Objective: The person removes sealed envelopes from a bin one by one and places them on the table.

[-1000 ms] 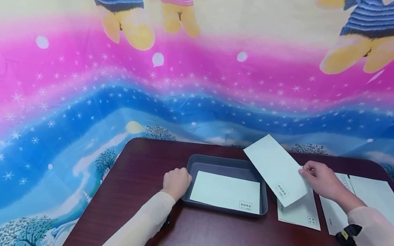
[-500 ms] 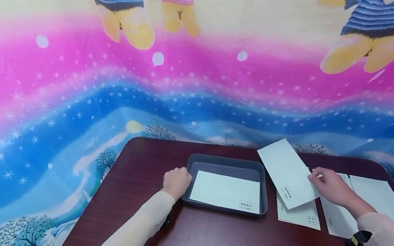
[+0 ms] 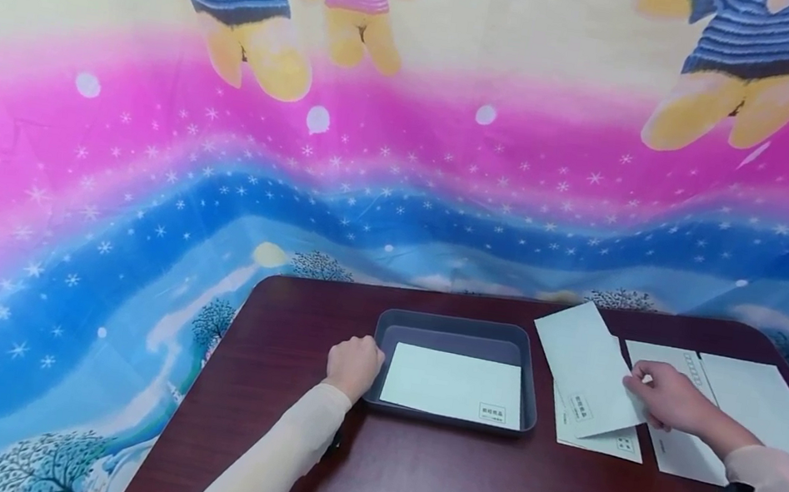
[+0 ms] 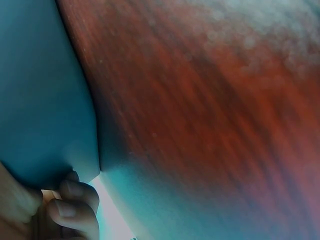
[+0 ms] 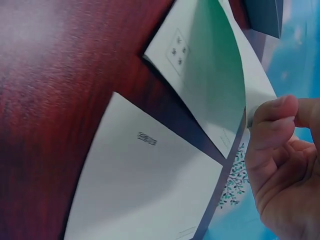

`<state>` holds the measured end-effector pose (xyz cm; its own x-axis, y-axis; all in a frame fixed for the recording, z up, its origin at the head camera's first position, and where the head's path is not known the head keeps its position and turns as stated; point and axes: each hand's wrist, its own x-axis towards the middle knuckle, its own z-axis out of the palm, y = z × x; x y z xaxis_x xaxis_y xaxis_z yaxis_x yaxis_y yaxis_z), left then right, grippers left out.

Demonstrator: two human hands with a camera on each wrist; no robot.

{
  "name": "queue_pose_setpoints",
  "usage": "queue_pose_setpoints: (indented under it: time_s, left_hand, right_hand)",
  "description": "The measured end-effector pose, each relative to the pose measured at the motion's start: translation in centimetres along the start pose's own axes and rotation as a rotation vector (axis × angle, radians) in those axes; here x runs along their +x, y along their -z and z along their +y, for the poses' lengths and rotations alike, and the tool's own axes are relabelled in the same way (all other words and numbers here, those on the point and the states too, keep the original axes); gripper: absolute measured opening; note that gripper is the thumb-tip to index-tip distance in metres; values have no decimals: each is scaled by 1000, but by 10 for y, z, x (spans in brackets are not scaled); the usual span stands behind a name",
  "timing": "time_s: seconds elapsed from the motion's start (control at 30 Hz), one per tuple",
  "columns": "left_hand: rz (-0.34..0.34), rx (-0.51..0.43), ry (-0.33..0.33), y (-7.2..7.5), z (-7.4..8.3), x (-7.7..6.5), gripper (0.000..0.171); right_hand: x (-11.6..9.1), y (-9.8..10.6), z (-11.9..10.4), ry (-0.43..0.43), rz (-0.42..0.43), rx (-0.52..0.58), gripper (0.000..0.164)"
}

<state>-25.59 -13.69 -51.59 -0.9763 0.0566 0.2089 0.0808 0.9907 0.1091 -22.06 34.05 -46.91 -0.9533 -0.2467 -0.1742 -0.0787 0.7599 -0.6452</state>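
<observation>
In the head view, a white envelope (image 3: 567, 363) with a small printed box hangs tilted over another envelope (image 3: 613, 441) on the table. My right hand (image 3: 665, 393) pinches its right edge between thumb and fingers; the right wrist view shows the paper bending at the fingertips (image 5: 280, 107). My left hand (image 3: 353, 365), fingers curled, holds the left rim of a dark grey tray (image 3: 459, 326). In the left wrist view the fingers (image 4: 75, 212) overlap the tray's side, and the thumb's contact is partly hidden. Inside the tray lies a white envelope (image 3: 451, 382).
Two more white envelopes, one partly under my right forearm (image 3: 683, 455) and one farther right (image 3: 759, 398), lie on the dark red wooden table (image 3: 422, 477). A printed backdrop (image 3: 405, 172) hangs right behind the table's back edge.
My right hand has moved right and down with the pinched envelope, from beside the tray to over the envelope on the table. My left hand and the tray have stayed put.
</observation>
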Motion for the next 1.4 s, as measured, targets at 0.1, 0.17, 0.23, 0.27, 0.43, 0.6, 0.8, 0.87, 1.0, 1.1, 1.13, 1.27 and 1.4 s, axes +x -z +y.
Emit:
queue_pose_setpoints:
  time_s: [0.1, 0.17, 0.23, 0.27, 0.43, 0.6, 0.8, 0.87, 1.0, 1.1, 1.13, 1.27, 1.4]
  left_hand:
    - [2, -2, 3, -1, -1, 0, 48]
    - [3, 3, 6, -1, -1, 1, 48]
    - [6, 2, 6, -1, -1, 1, 48]
    - [6, 2, 7, -1, -1, 1, 48]
    - [1, -3, 11, -1, 0, 0, 47]
    - [-1, -7, 15, -1, 1, 1, 47]
    - [-3, -6, 13, 0, 0, 0, 48]
    - [-1, -1, 9, 0, 1, 0, 48]
    - [3, 5, 4, 1, 1, -1, 49]
    - [6, 7, 1, 1, 1, 0, 50]
    - [6, 7, 0, 1, 1, 0, 51]
    - [14, 14, -3, 0, 1, 0, 49]
    - [21, 22, -4, 0, 1, 0, 45]
  right_hand:
    - [-2, -3, 1, -3, 1, 2, 22]
    - [-3, -5, 2, -4, 2, 1, 22]
    - [-4, -6, 4, -4, 7, 1, 22]
    - [-4, -6, 5, -6, 7, 1, 23]
    - [-9, -5, 10, -15, 3, 25, 26]
    - [-13, -2, 13, -60, -56, 87, 26]
    - [-14, -1, 16, -121, -120, 83, 34]
    - [-14, 0, 16, -116, -130, 71, 36]
    - [-15, -1, 17, -83, -145, 45, 36]
    - [-15, -1, 18, -77, -156, 25, 37]
    - [-14, -1, 18, -83, -158, 19, 37]
    - [-13, -3, 21, -84, -157, 5, 37]
    - [-14, -6, 22, -85, -153, -19, 37]
